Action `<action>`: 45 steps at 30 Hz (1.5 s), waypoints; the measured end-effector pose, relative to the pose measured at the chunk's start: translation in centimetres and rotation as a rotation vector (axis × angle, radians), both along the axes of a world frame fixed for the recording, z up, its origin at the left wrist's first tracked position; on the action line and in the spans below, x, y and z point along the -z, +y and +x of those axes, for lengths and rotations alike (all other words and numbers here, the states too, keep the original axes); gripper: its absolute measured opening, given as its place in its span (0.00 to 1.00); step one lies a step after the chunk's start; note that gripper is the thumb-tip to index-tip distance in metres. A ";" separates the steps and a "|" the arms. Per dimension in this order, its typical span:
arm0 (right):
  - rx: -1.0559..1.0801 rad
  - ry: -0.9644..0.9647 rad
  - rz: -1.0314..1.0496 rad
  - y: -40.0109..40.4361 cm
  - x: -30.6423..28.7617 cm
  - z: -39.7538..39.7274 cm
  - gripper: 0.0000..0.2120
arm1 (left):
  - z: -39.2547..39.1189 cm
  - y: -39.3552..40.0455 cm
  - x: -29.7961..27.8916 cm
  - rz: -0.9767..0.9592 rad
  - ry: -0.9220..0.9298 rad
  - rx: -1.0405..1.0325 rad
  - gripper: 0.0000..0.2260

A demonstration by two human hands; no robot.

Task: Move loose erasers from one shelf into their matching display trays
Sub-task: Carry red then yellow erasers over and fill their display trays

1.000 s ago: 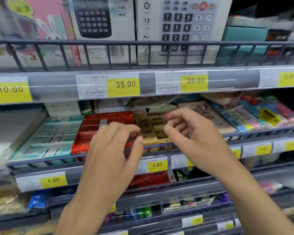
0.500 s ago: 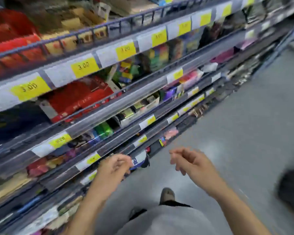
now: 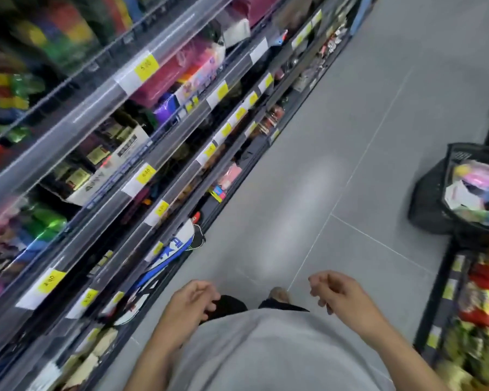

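Currently no erasers or display trays can be made out; shelf stock at frame left is motion-blurred. Left hand, lower centre, and right hand, lower right of centre, hang with loosely curled fingers, holding nothing, over grey floor tiles. Judged from the task: erasers should be light, small, slightly grippy; pinch by the long sides. Shelving runs diagonally from lower left to top centre, yellow price tags along its rails. Black basket of packets sits at right edge.

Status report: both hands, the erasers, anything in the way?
Left hand and right hand loosely curled, empty. No erasers identifiable, view blurred. Black basket on floor, right.
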State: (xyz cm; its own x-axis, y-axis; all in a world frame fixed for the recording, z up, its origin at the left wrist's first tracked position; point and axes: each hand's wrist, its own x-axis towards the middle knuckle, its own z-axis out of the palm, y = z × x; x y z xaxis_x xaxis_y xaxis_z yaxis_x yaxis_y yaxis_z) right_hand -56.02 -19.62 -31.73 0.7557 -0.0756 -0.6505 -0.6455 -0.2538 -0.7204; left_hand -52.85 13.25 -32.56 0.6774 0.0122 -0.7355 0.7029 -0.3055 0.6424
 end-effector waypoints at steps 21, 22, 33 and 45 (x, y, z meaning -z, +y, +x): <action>0.300 -0.105 -0.004 -11.5 -2.6 23.6 0.05 | 27.8 -14.6 0.2 -0.090 -0.065 0.133 0.04; 0.308 -0.098 -0.014 -12.0 -2.5 24.4 0.05 | 30.0 -15.3 -0.3 -0.103 -0.083 0.153 0.04; 0.378 -0.072 0.028 -18.1 -2.0 36.2 0.05 | 47.3 -21.8 -3.8 -0.125 -0.174 0.235 0.12; -0.283 -0.343 0.141 -22.9 -8.5 64.4 0.07 | 54.0 -28.2 -11.8 -0.001 -0.319 -0.280 0.05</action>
